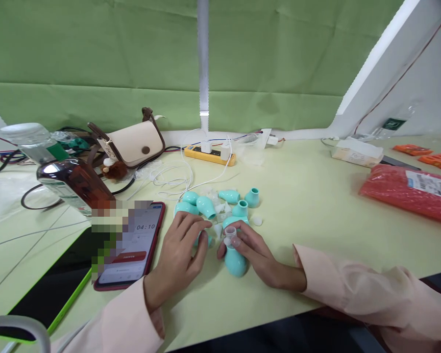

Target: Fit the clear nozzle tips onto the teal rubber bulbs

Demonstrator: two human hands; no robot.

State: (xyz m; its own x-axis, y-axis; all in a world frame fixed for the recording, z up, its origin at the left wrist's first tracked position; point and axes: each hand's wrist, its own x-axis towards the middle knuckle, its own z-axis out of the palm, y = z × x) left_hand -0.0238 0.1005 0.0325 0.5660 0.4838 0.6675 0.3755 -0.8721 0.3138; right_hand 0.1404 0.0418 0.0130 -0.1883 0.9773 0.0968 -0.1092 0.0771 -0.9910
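Observation:
My right hand (259,252) is closed round a teal bulb (235,264), held upright near the table's front. A small translucent cap-like piece (230,233) sits at the bulb's neck, against my thumb and fingers. To its left, my left hand (183,245) hovers palm down, fingers loosely bent and thumb apart, with nothing seen in its grasp. Just beyond both hands lies a loose group of more teal bulbs (206,207), some with open necks. Small translucent pieces (218,229) are scattered among them. Part of one bulb is hidden behind my left fingers.
Two phones lie left, one red-cased (127,272), one green-edged (59,289). Behind them stand a brown bottle (77,184) and a handbag (135,144). Cables run to a yellow power strip (194,154). A red package (397,191) and small box (356,151) lie right.

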